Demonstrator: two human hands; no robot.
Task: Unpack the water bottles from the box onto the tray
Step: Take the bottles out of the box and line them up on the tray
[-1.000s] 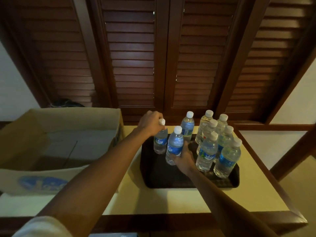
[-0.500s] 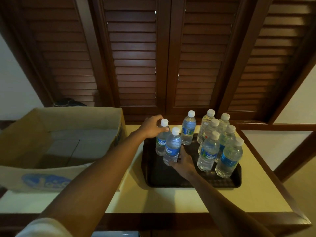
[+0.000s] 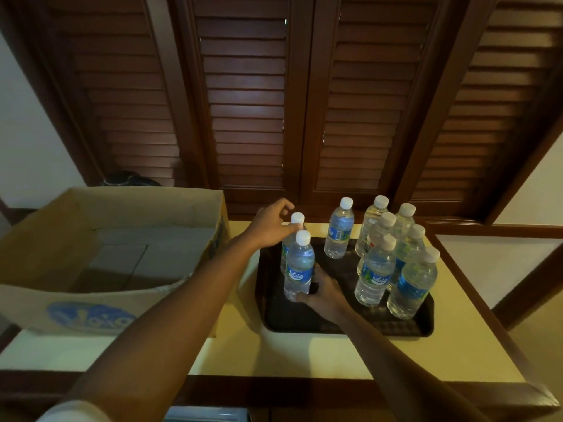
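A dark rectangular plastic tray point(image 3: 274, 318) lies on the pale yellow counter point(image 3: 451, 339) with its dark wooden edge, just beside an open brown cardboard box point(image 3: 146, 205) that bears a blue oval logo on its near wall; the box interior shows only grey flaps. The left hand point(image 3: 269, 228) reaches over the far left corner of the tray, its fingers point(image 3: 286, 205) curled loosely around the neck of a clear plastic water bottle with a white cap and blue label point(image 3: 297, 219), touching it just below the cap. Directly in front of that bottle stands a second clear bottle with a white cap and a blue label point(image 3: 300, 268), upright on the tray; the right hand point(image 3: 323, 292) wraps its lower part from the right side and behind, with fingers closed on the base. A lone upright bottle point(image 3: 339, 229) stands near the tray's far edge, apart from both hands. On the right side of the tray a tight cluster of six upright bottles point(image 3: 393, 257) stands with caps white and labels blue, some touching one another. Behind the counter rise dark brown louvred wooden shutters point(image 3: 246, 102)
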